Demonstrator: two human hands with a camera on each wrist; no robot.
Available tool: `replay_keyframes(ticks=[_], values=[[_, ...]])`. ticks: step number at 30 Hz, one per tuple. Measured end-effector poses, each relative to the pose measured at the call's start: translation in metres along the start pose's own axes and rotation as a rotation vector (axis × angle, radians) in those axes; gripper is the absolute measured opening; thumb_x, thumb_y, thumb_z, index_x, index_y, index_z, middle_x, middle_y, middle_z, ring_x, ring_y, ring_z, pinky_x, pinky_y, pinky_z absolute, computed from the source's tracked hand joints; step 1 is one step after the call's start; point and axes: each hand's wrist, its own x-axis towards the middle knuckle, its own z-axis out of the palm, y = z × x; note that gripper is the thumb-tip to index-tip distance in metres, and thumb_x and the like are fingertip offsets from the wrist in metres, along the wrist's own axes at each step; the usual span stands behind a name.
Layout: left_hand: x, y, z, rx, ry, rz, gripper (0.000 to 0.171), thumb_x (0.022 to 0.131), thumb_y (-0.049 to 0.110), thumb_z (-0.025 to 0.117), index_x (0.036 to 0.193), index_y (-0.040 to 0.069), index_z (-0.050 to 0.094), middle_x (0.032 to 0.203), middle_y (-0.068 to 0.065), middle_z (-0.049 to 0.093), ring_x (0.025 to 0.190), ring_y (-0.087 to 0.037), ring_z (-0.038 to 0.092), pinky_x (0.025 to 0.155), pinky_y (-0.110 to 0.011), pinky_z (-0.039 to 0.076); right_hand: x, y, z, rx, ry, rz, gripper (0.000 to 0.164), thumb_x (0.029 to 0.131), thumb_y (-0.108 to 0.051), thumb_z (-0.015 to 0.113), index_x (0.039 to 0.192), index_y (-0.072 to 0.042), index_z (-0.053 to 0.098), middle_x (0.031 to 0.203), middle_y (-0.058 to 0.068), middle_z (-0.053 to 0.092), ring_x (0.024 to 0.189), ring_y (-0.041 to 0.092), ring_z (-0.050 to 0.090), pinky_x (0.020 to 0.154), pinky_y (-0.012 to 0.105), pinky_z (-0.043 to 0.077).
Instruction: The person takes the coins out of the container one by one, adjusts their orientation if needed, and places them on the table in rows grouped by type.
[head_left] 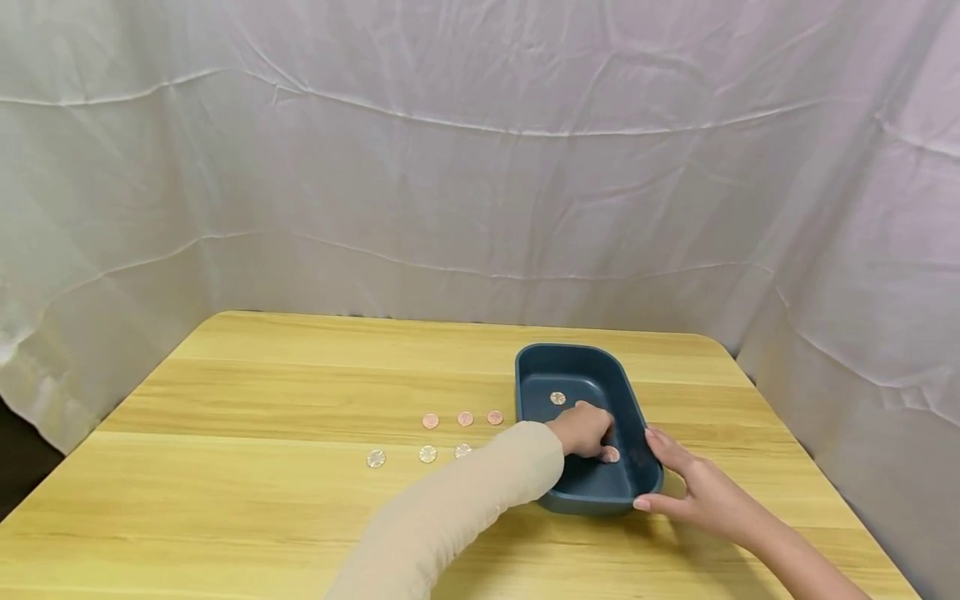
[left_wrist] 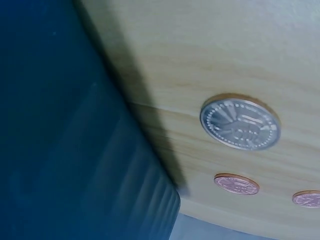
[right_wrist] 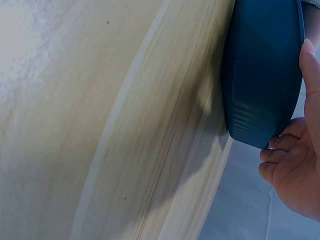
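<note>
A dark blue rectangular tray stands on the table, right of its middle. My left hand reaches inside it with fingers curled, pinching a copper-coloured coin near the tray's right wall. Another coin lies on the tray floor toward the far end. My right hand grips the tray's near right corner, thumb and fingers on the rim and wall. In the right wrist view, the right hand holds the tray's edge. The left wrist view shows only the tray's outer wall and coins beside it.
Left of the tray, three copper coins lie in a row on the wooden table. Nearer to me is a row of silver coins, partly beside my left sleeve. Pale curtains surround the table's back and sides.
</note>
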Motion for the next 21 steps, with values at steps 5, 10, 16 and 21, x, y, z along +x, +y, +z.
replay_keyframes(ticks=[5, 10, 16, 21], values=[[-0.0014, 0.0018, 0.0002, 0.001, -0.001, 0.006, 0.018, 0.083, 0.037, 0.067, 0.085, 0.02, 0.064, 0.079, 0.007, 0.059, 0.076, -0.009, 0.045, 0.067, -0.02, 0.042, -0.0001, -0.0001, -0.0006, 0.007, -0.003, -0.003, 0.088, 0.074, -0.043, 0.073, 0.137, 0.008, 0.037, 0.141, 0.026, 0.039, 0.124, 0.042, 0.044, 0.09, 0.029, 0.049], [-0.002, 0.0032, 0.0007, -0.001, 0.006, 0.031, 0.015, 0.084, 0.034, 0.068, 0.087, 0.019, 0.065, 0.079, 0.007, 0.058, 0.075, -0.009, 0.047, 0.066, -0.02, 0.042, 0.0, -0.0004, -0.0001, 0.003, 0.002, -0.007, 0.087, 0.074, -0.042, 0.073, 0.136, 0.008, 0.038, 0.14, 0.027, 0.039, 0.124, 0.042, 0.044, 0.09, 0.035, 0.049], [-0.0048, 0.0045, -0.0004, -0.033, -0.021, 0.029, 0.013, 0.08, 0.029, 0.073, 0.078, 0.018, 0.067, 0.073, 0.008, 0.058, 0.069, -0.006, 0.052, 0.062, -0.017, 0.042, 0.0001, -0.0019, 0.0018, -0.009, 0.012, -0.017, 0.087, 0.074, -0.043, 0.073, 0.135, 0.009, 0.039, 0.14, 0.027, 0.04, 0.123, 0.042, 0.045, 0.089, 0.042, 0.048], [-0.0053, 0.0056, -0.0017, -0.061, -0.02, 0.035, 0.013, 0.076, 0.027, 0.076, 0.075, 0.017, 0.069, 0.069, 0.008, 0.06, 0.067, -0.006, 0.053, 0.063, -0.016, 0.042, -0.002, -0.001, 0.0013, -0.011, 0.02, -0.006, 0.086, 0.074, -0.043, 0.073, 0.135, 0.008, 0.04, 0.14, 0.026, 0.041, 0.123, 0.041, 0.045, 0.091, 0.036, 0.048]])
